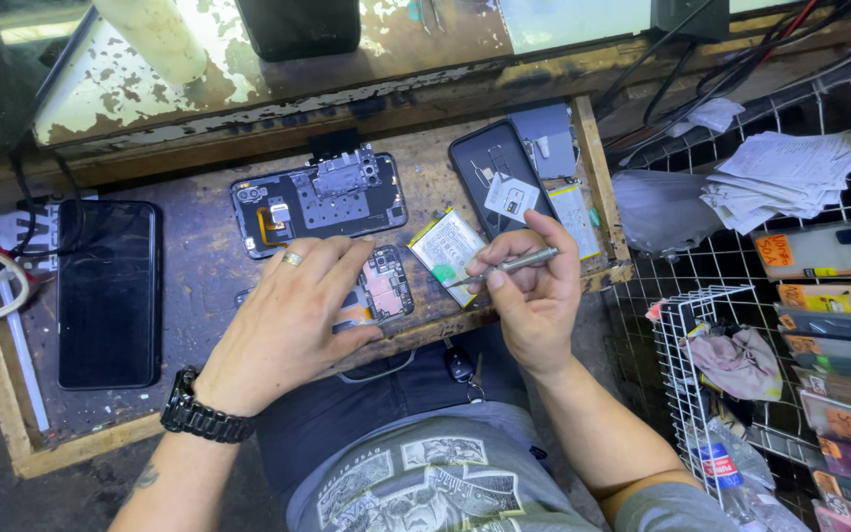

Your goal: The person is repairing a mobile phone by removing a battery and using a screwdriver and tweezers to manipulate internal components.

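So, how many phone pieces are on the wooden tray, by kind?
Intact black phone: 1
Opened phone bodies: 2
Circuit board under the left hand: 1
Battery: 1
Total: 5

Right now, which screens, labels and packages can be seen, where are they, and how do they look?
Phone screen: far left on the bench, flat dark rectangle.
Battery label: beside the right hand, white and green.
Packaged phone cases: right wire rack, flat packs with orange stickers.
Paper slips: upper right, white stack.

Small phone circuit board [383,283] flat near worn bench's front edge, part-covered by fingers, slim silver screwdriver [506,266] held slanting beside it
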